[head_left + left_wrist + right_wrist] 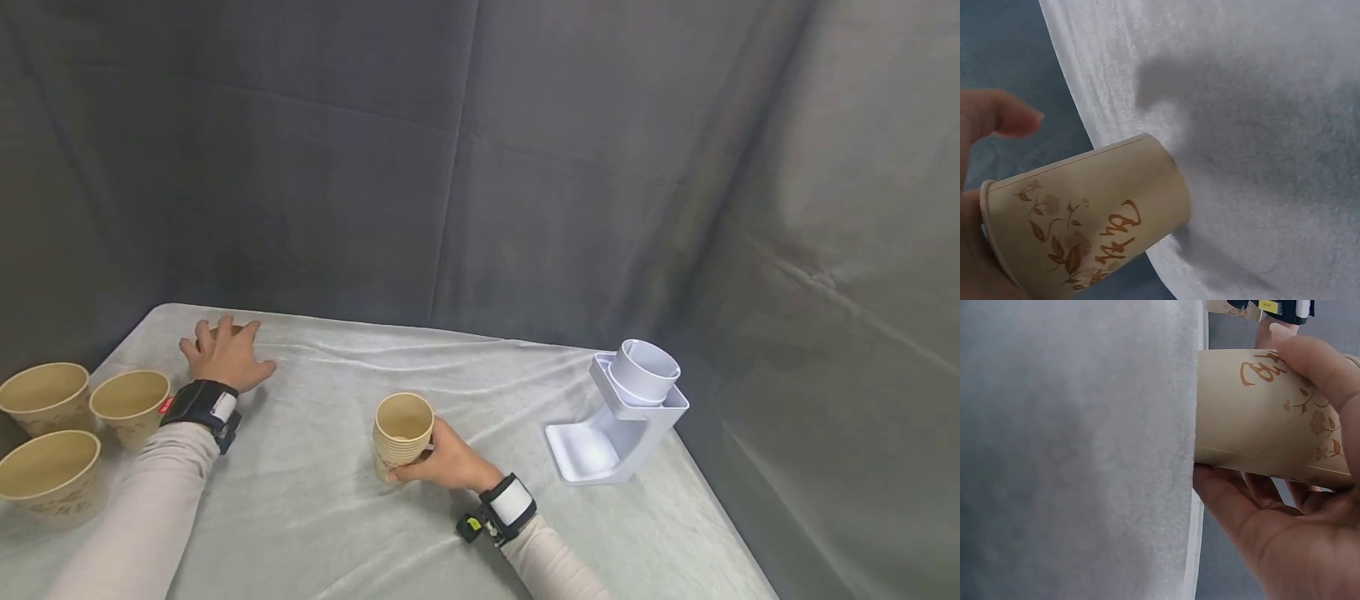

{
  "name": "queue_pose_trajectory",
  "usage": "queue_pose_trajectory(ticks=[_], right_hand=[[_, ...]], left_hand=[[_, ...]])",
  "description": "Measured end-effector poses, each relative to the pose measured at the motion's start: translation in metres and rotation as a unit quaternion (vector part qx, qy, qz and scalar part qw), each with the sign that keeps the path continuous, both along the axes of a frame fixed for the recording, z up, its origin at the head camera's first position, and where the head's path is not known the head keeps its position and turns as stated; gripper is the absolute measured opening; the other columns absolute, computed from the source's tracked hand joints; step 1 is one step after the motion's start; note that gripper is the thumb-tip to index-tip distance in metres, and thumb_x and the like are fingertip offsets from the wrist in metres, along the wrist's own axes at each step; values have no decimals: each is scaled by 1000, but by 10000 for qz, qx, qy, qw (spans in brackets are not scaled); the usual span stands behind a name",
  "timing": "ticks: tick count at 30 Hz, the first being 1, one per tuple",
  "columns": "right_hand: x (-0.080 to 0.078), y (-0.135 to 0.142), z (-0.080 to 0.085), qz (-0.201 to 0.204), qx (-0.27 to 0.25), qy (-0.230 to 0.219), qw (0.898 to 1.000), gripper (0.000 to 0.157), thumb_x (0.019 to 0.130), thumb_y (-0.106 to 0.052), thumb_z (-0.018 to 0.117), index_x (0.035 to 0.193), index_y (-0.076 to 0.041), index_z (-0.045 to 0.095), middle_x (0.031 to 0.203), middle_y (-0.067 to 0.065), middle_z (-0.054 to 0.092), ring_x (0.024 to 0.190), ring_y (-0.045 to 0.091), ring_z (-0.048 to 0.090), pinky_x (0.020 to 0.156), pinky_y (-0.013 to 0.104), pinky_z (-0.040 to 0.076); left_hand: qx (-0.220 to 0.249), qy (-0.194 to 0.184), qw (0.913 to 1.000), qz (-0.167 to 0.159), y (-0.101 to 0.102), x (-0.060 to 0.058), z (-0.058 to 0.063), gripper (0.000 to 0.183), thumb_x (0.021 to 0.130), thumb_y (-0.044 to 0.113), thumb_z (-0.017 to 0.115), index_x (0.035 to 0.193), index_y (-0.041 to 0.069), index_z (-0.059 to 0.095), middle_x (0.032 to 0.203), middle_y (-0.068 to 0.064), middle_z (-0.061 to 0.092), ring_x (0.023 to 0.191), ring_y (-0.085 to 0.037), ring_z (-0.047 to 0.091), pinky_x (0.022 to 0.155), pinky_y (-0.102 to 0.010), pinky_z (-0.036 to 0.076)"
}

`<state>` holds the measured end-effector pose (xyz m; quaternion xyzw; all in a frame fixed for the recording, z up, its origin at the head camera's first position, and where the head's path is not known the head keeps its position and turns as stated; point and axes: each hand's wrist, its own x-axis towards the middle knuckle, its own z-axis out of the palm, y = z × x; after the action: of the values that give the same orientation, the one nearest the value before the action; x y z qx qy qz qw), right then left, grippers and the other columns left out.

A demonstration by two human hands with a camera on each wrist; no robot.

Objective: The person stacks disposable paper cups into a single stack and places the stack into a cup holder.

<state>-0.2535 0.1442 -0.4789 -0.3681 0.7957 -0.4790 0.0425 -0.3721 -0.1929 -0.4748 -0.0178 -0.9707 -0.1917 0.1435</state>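
In the head view, my left hand (225,360) reaches to the far left corner of the table, fingers spread. Beneath its fingers is a paper cup (1094,209), nearly hidden there; the left wrist view shows its floral print and its base on the cloth. The thumb stands off from that cup, and other fingers lie by its rim. My right hand (453,458) grips a stack of beige paper cups (402,429) at mid-table, thumb on one side, fingers on the other. The stack's base meets the cloth in the right wrist view.
Three larger paper tubs, one at the back (47,400), one beside my left wrist (131,408) and one in front (56,479), stand at the left edge. On the right is a white plastic stand (618,425) with a round collar. Grey curtains (450,167) hang behind the table.
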Motion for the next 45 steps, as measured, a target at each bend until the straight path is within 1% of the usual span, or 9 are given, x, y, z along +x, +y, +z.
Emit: queue_pose_trajectory(ticks=[5,11,16,23,29,33,36,41,45], right_hand=[[-1,0,2,-11,20,-13,10000,73,65,-10,79,129,-9,43,117,5,57,108,18,54,94,34,42],[-1,-2,2,35,3,-34,10000,73,65,-10,79,129,-8,43,117,6,57,108,19,54,94,34,41],[-3,-3,0,51,-29,-73,10000,73,65,-11,79,129,-8,43,117,6,57,108,19,54,95,34,41],[-3,-2,-2,23,-13,-119,9999,75,65,-11,79,130,-8,42,119,7,56,110,21,53,96,37,40],[-3,-4,-1,24,-41,-118,9999,74,65,-10,79,130,-6,42,119,8,56,110,23,53,96,37,40],[-3,-4,-1,32,-40,-137,9999,75,65,-9,79,130,-6,42,119,10,56,110,23,53,97,41,39],[-2,-4,0,17,-14,-160,9999,75,65,-9,79,131,-6,42,120,11,55,111,24,52,98,42,39],[-3,-4,1,-8,18,-178,9998,76,66,-9,79,131,-7,41,122,14,54,113,29,51,99,41,38],[-3,-4,2,3,6,-182,9998,76,66,-8,78,131,-7,41,121,14,54,113,30,51,99,41,38]], left_hand=[[186,43,9998,52,-1,-2,-3,51,79,25,53,123,1,46,127,-33,30,115,-57,23,87,-72,23],[129,43,9999,75,-3,-1,-2,40,86,17,46,124,3,47,127,-31,32,114,-57,26,86,-70,26],[68,20,9999,85,-4,-1,-3,39,88,19,50,124,4,48,126,-30,33,112,-57,27,86,-69,28],[82,26,9999,57,-4,2,2,41,87,22,53,122,2,49,121,-32,35,109,-57,28,87,-68,29],[253,239,9994,-17,-7,5,4,43,86,26,51,120,0,49,114,-32,40,104,-57,33,84,-68,32],[349,368,9987,-57,-8,6,5,45,84,30,51,118,0,51,112,-32,43,101,-57,36,82,-68,35],[471,424,9980,-11,-7,8,9,46,84,33,51,115,0,53,110,-31,46,100,-54,37,79,-67,38],[703,607,9956,95,2,14,20,49,83,38,51,115,1,53,113,-31,47,100,-51,39,77,-67,40],[869,857,9925,10,14,22,31,49,83,40,53,113,1,54,111,-29,48,100,-49,40,74,-66,41]])
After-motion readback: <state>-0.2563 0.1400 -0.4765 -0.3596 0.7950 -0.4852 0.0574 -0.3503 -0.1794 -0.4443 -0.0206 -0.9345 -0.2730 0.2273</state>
